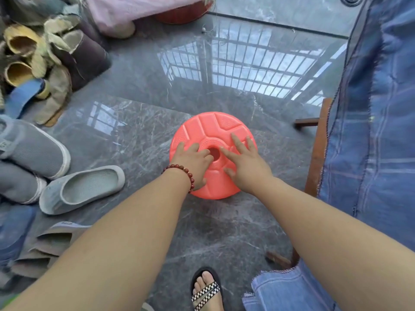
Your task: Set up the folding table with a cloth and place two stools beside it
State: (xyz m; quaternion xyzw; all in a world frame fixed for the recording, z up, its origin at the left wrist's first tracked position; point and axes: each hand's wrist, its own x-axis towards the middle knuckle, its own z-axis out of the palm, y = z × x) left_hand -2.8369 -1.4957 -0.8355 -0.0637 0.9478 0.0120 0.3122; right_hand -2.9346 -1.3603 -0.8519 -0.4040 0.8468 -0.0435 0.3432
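A round coral-red plastic stool (208,129) stands on the grey marble floor, seen from above, with a hole in the middle of its seat. My left hand (190,161), with a red bead bracelet at the wrist, lies flat on the seat's left half, fingers reaching toward the hole. My right hand (243,163) presses on the right half with fingers spread. At the right edge stands the folding table, covered by a blue cloth (379,135) that hangs down, and its brown wooden leg (318,149) shows beside the stool.
Slippers and shoes are piled along the left, a grey slipper (83,189) nearest the stool. A pink cloth bundle (139,10) and a red basin sit at the top. My sandalled foot (207,290) stands at the bottom. The glossy floor (224,232) reflects a window grille.
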